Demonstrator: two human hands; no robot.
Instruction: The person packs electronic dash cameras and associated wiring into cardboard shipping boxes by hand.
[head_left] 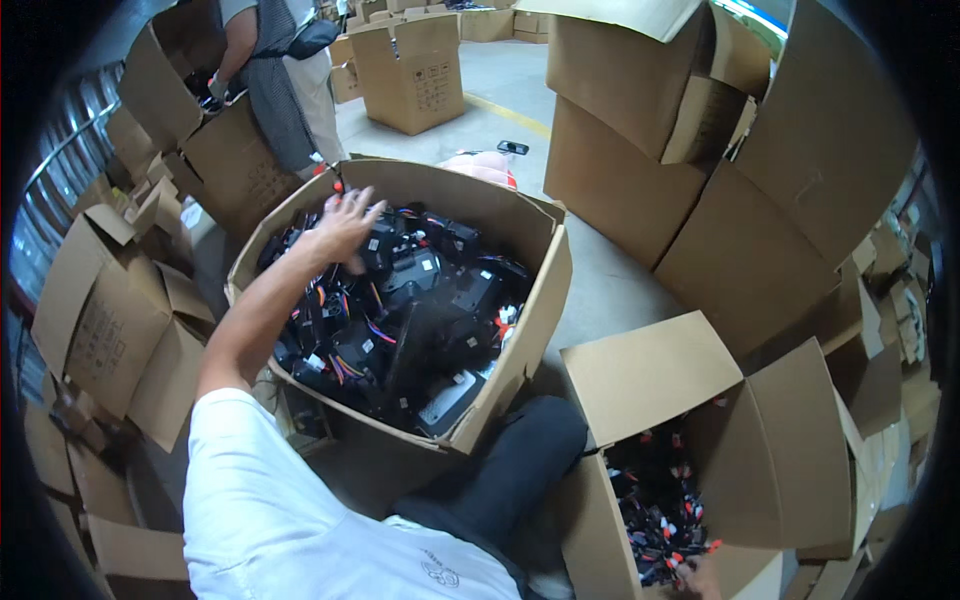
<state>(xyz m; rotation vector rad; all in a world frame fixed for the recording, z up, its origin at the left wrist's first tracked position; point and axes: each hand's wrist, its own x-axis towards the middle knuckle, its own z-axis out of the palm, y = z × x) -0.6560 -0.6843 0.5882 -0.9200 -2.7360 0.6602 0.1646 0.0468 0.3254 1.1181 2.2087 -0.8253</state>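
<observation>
My left hand reaches over a large cardboard box, its fingers spread apart. Just past the fingertips, near the box's far left rim, is a short dark cable with red and white connectors; whether the fingers touch it is unclear. Black plastic parts with coloured wires fill this box below the hand. At the lower right, my right hand is down in a smaller open carton, against a pile of black cables with red and white connectors. Its fingers are mostly hidden.
Large cartons stand stacked at the right. Opened cartons crowd the left side. Another person stands at a box at the far left. A carton sits on the floor behind, and a dark phone-like object lies beyond the large box.
</observation>
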